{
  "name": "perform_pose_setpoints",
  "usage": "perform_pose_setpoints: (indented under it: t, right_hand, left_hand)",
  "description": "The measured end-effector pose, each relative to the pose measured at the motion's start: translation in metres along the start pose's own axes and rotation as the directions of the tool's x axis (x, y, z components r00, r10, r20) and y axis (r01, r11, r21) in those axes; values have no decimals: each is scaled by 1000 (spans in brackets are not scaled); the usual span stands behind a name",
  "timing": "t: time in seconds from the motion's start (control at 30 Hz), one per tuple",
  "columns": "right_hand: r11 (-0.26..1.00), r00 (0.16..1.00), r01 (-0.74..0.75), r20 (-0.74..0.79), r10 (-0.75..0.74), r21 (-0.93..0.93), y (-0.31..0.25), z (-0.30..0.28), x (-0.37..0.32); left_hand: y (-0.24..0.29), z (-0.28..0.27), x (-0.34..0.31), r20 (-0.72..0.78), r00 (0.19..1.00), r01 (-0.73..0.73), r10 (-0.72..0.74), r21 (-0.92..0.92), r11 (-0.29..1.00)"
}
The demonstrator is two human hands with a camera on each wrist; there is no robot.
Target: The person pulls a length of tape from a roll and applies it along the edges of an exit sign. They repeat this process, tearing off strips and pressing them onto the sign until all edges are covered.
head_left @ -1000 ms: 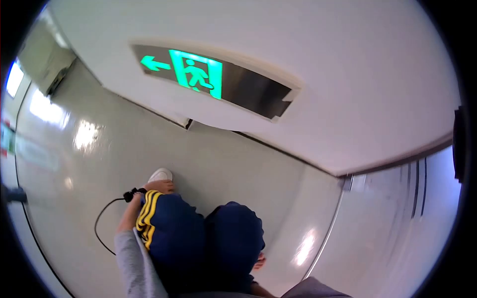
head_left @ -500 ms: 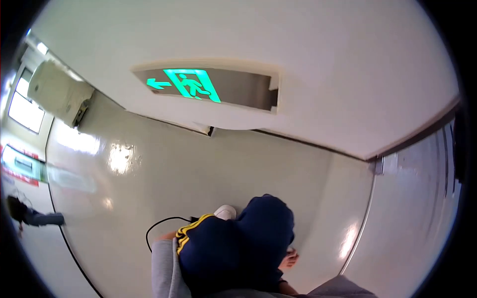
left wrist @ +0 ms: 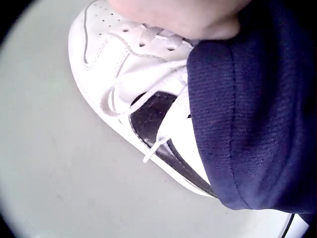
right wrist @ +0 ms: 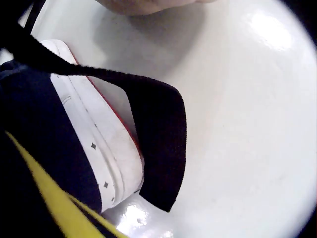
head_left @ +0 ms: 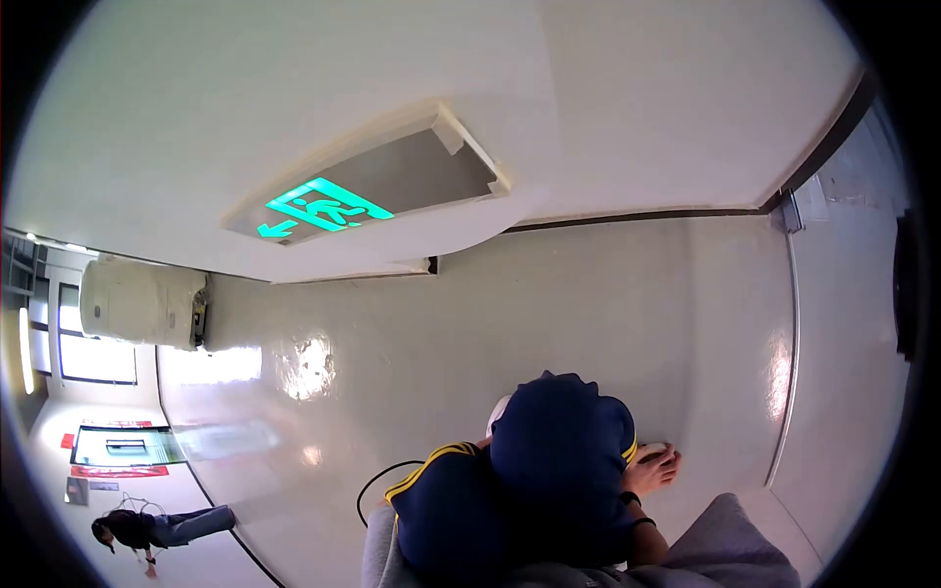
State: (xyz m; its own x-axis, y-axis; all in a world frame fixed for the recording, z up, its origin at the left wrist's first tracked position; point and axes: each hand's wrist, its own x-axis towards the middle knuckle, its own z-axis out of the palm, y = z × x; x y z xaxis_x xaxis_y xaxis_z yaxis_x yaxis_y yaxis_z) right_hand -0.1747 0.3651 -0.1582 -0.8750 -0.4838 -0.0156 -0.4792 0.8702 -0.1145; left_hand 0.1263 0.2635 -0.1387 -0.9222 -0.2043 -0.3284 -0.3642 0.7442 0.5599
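A white sneaker [left wrist: 99,49] with a black side patch stands on the floor in the left wrist view, its lace hanging in a loose loop. My left hand [left wrist: 178,17] lies over the sneaker's upper by the laces; its fingers are out of frame. In the head view, the navy trouser legs [head_left: 564,456] hide most of that hand. My right hand [head_left: 655,472] hangs beside the right knee with fingers loosely bent and nothing seen in them. In the right wrist view, it is above the floor, near another white shoe [right wrist: 106,124] and a black strap [right wrist: 161,129].
A white wall carries a green exit sign [head_left: 328,206]. To the left stand a covered, pale bulky object [head_left: 142,302] and, farther off, a person [head_left: 162,529] by the wall. A black cable [head_left: 377,480] loops near my left leg. Glossy grey floor [head_left: 608,294] spreads ahead.
The head view has turned, shifting my knees to the right and bringing the far person fully into sight. My right hand shows more now; my left has become mostly hidden behind the legs.
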Motion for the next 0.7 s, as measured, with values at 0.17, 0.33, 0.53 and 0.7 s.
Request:
perform_pose_setpoints:
  t: [0.17, 0.33, 0.53, 0.7]
  right_hand:
    - [1000, 1000, -8, 17, 8, -2, 0, -1, 1]
    - [999, 998, -33, 57, 33, 10, 0, -3, 2]
    - [997, 996, -72, 45, 71, 10, 10, 12, 2]
    - [997, 998, 35, -62, -30, 74, 28, 27, 7]
  left_hand:
    - [1, 1, -1, 17, 998, -54, 54, -10, 998]
    - [-2, 4, 11, 20, 990, -138, 139, -7, 990]
    - [-35, 20, 71, -39, 931, -361, 363, 52, 931]
    - [-38, 2, 125, -107, 950, -307, 292, -177, 935]
